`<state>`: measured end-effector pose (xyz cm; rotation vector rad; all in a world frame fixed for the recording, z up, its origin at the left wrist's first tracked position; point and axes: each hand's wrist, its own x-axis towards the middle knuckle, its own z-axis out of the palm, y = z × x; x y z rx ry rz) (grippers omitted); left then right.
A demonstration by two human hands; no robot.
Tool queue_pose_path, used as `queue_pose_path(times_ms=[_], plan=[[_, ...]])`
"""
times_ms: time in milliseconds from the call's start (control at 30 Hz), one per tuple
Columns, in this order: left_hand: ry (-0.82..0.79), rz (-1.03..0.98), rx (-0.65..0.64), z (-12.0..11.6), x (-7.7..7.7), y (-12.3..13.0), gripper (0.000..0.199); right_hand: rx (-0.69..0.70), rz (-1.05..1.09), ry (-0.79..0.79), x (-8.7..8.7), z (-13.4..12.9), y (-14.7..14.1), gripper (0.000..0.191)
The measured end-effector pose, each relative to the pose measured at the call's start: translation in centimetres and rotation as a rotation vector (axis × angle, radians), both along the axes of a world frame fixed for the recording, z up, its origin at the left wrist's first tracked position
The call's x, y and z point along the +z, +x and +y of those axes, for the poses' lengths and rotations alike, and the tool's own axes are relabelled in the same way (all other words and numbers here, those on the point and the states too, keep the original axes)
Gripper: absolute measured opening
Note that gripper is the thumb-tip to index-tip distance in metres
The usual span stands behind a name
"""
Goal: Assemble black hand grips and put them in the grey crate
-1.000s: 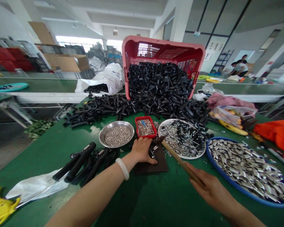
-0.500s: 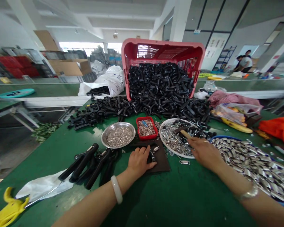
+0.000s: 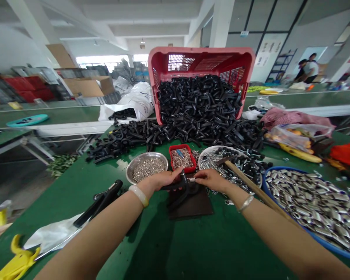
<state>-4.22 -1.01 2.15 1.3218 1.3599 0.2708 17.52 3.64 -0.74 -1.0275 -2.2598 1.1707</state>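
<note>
My left hand (image 3: 160, 179) grips a black plastic handle piece (image 3: 177, 186) above a dark square pad (image 3: 192, 206). My right hand (image 3: 210, 179) comes in from the other side, its fingertips pinching a small silver metal part (image 3: 191, 179) against that piece. A wooden-handled hammer (image 3: 251, 182) lies across the rim of a white plate (image 3: 210, 155) to the right. The plate holds silver parts and black pieces. Just beyond my hands stand a steel bowl (image 3: 147, 167) of tiny silver rings and a small red tray (image 3: 182, 158) of screws.
A pink crate (image 3: 201, 62) lies tipped behind a large heap of black pieces (image 3: 198, 105). A blue-rimmed tray (image 3: 312, 206) of silver tubes sits at right, black handles (image 3: 99, 202) at left. Two people (image 3: 306, 68) stand far off at another bench.
The hammer has left my right hand and lies on the plate's rim. Both hands have come together over the pad, and my left hand now holds a black piece.
</note>
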Motion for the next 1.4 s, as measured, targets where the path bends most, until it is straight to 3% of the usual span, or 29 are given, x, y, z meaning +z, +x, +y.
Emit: queue_pose_path(times_ms=[100, 200, 367, 500, 633, 833, 1067, 1233, 1400], plan=[[0.126, 0.096, -0.050, 0.3, -1.0, 0.0, 0.060, -0.050, -0.127, 0.060, -0.7, 0.3, -0.7, 0.024], [0.253, 0.383, -0.071, 0.2, -1.3, 0.5, 0.045, -0.083, -0.265, 0.173, -0.9, 0.5, -1.4, 0.020], [0.376, 0.715, 0.176, -1.0, -1.9, 1.7, 0.038, -0.078, -0.390, 0.252, 0.0, 0.3, -1.8, 0.011], [0.434, 0.640, 0.315, -1.7, -3.1, 2.0, 0.043, -0.096, -0.479, 0.341, 1.7, 1.3, -2.7, 0.011], [0.457, 0.560, 0.330, -1.7, -3.9, 1.6, 0.047, -0.146, -0.535, 0.399, 2.7, 4.4, -5.9, 0.021], [0.474, 0.499, 0.350, -1.7, -4.6, 1.1, 0.047, -0.193, -0.650, 0.314, 1.6, 7.9, -11.3, 0.032], [0.475, 0.429, 0.387, -1.9, -5.0, 1.0, 0.045, -0.258, -0.536, 0.272, 1.3, 8.5, -11.0, 0.027], [0.478, 0.409, 0.399, -1.8, -5.2, 0.9, 0.046, -0.302, -0.324, 0.270, 1.7, 6.8, -8.7, 0.023], [0.500, 0.387, 0.392, -1.8, -5.2, 1.0, 0.045, -0.304, -0.023, 0.249, -0.2, 1.0, -5.5, 0.021]])
